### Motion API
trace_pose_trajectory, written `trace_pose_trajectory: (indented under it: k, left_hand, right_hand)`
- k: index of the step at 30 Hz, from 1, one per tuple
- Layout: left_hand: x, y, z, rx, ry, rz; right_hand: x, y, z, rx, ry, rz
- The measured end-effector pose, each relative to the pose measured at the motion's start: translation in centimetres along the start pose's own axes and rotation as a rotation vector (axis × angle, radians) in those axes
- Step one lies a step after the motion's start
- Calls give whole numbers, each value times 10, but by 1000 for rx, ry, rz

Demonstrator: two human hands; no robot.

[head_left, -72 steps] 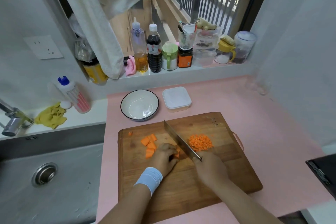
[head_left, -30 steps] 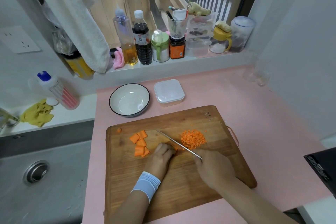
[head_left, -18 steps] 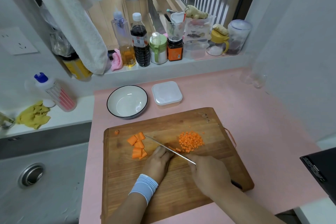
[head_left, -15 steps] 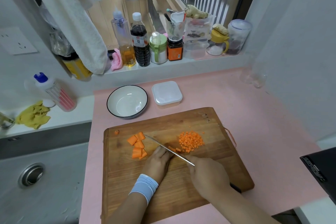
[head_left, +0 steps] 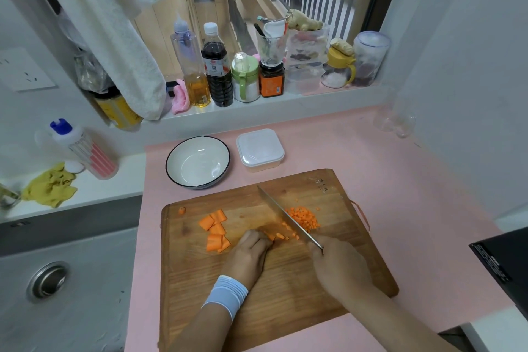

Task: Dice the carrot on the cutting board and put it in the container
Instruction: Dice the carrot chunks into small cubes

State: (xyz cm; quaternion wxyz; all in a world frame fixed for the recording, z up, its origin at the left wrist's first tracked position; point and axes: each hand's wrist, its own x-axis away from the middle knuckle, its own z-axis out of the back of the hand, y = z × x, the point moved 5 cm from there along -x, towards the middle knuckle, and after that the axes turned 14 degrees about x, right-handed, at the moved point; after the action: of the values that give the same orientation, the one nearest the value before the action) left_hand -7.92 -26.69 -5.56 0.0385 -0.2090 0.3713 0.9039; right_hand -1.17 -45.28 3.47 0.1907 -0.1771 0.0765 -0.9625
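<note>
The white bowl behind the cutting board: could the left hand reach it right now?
Probably yes. The left hand holds a carrot piece on the cutting board, and only low carrot chunks lie between it and the bowl. The knife in the right hand is off to the other side.

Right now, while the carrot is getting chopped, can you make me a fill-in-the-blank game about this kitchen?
The left hand steadies a carrot piece while the right hand holds the ____.
The diced carrot and the bigger carrot chunks both lie on the wooden ____.
The bowl beside the lidded container is ____.
Missing words: knife, cutting board, empty.
</note>
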Motion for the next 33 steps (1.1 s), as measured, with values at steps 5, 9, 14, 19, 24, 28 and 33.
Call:
trace_pose_trajectory:
  k: [5, 9, 14, 19, 24, 28, 33]
  left_hand:
    - [-1, -1, -2, 16, 2, 0]
    - [-2, 1, -1, 17, 0, 1]
    - [-1, 1, 0, 25, 6, 5]
    - [-1, 2, 1, 33, 2, 7]
    - [-2, 5, 3, 37, -8, -1]
    - [-3, 7, 3, 31, -4, -1]
    - [-2, 7, 3, 35, 4, -10]
  right_hand:
    - [9, -10, -15, -122, -124, -4]
    - [6, -5, -18, -164, -144, -58]
    - [1, -1, -13, -269, -179, -74]
    - [-1, 4, -6, -311, -167, -99]
    - [4, -5, -10, -218, -174, -36]
    - [3, -1, -12, -222, -163, -56]
    - [-3, 8, -4, -196, -105, -91]
